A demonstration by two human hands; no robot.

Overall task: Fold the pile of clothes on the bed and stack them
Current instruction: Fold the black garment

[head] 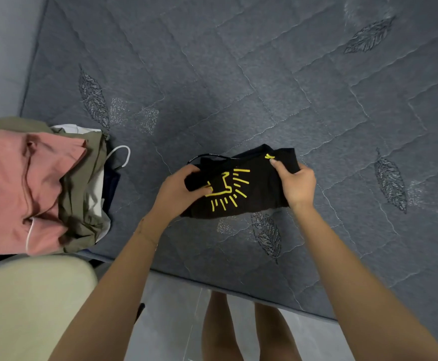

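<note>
You had both hands clamped on the folded black shirt (241,183) in the middle of the bed (264,74), left hand (184,188) pinching its nine o'clock end, right hand (296,183) gripping its three o'clock end. Held only by the ends, that soft bundle could've sagged open on a lift. The heap of clothes (30,188) at nine o'clock looked lumpy and near the bed's edge, so a careless drop risked a slide.

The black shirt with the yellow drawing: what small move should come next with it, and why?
Probably lay the black shirt flat on the bed and press it smooth. It already looks folded into a small bundle, with the left hand and right hand gripping its two ends, and its edges look bunched.
</note>
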